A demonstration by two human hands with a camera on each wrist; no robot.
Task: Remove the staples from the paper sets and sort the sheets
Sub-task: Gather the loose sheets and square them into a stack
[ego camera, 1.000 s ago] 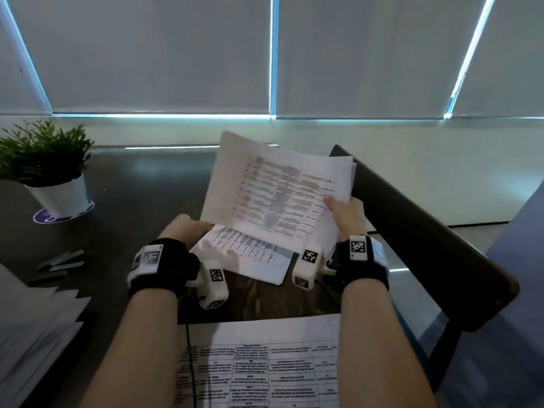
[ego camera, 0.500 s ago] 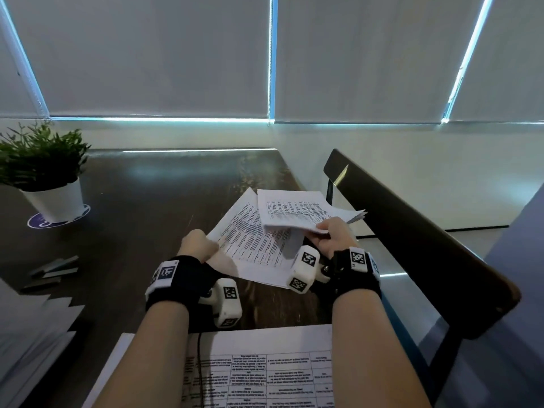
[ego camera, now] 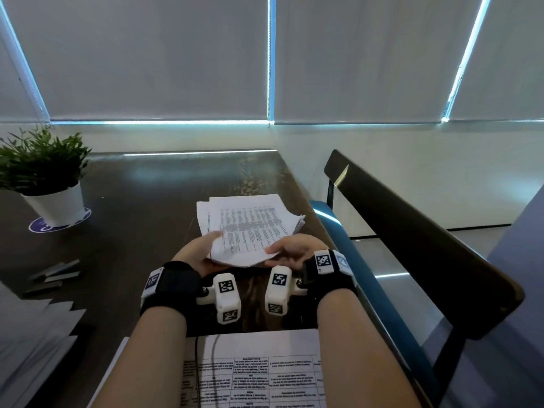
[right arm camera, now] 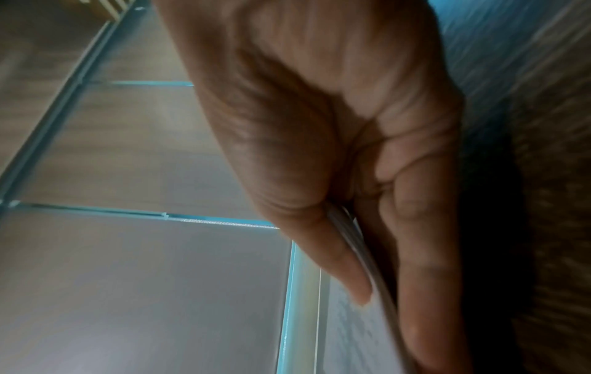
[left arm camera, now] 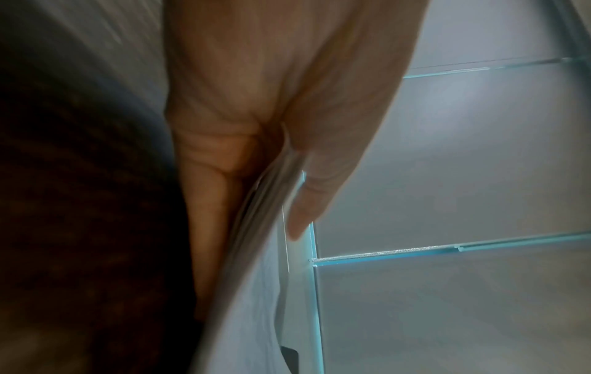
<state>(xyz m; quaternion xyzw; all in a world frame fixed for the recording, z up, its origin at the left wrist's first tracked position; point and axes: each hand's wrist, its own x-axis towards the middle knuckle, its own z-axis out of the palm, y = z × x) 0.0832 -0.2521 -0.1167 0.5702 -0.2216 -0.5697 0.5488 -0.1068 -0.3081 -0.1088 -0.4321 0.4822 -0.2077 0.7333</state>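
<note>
Two hands on one paper set, low over the table.

My left hand [ego camera: 197, 254] pinches the near-left edge of the set [ego camera: 250, 228], thumb on top, fingers beneath; my right hand [ego camera: 294, 250] pinches the near-right edge the same way. Its far sheets fan out over the dark table [ego camera: 141, 207], near the right edge beside the chair [ego camera: 412, 237].

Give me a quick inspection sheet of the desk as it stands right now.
Surface: dark table, glossy.
Job's things: paper set held above the table; printed sheet at the near edge; fanned sheets at left.
Clutter: potted plant; grey strips, maybe staples.
Grippers: left hand and right hand each pinch a near corner of the set.
Cables: thin cable over the printed sheet.
Surroundings: chair at right; closed blinds.
</note>
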